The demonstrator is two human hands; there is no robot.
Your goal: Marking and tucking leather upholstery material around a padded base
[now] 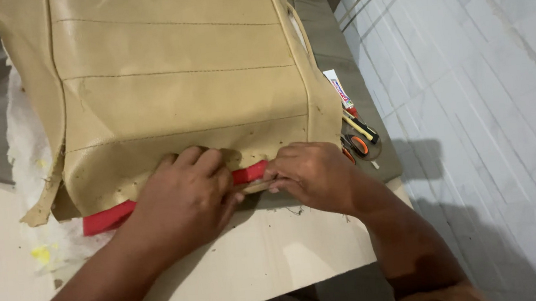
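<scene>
A tan leather seat cover (176, 81) with stitched seams lies on a pale board (277, 248). A red strip (107, 218) of material shows under its near edge. My left hand (184, 194) rests palm down on that near edge, fingers curled over the tan leather and the red strip. My right hand (313, 175) pinches the tan edge just right of the left hand, fingers closed on the hem beside the red strip. What the fingertips hold beneath the hem is hidden.
Orange-handled scissors (356, 145), a yellow-and-black tool (363, 127) and a small white packet (338, 88) lie on grey fabric (337, 52) to the right. White padding (24, 138) sticks out at the left. Pale tiled floor (471, 85) fills the right side.
</scene>
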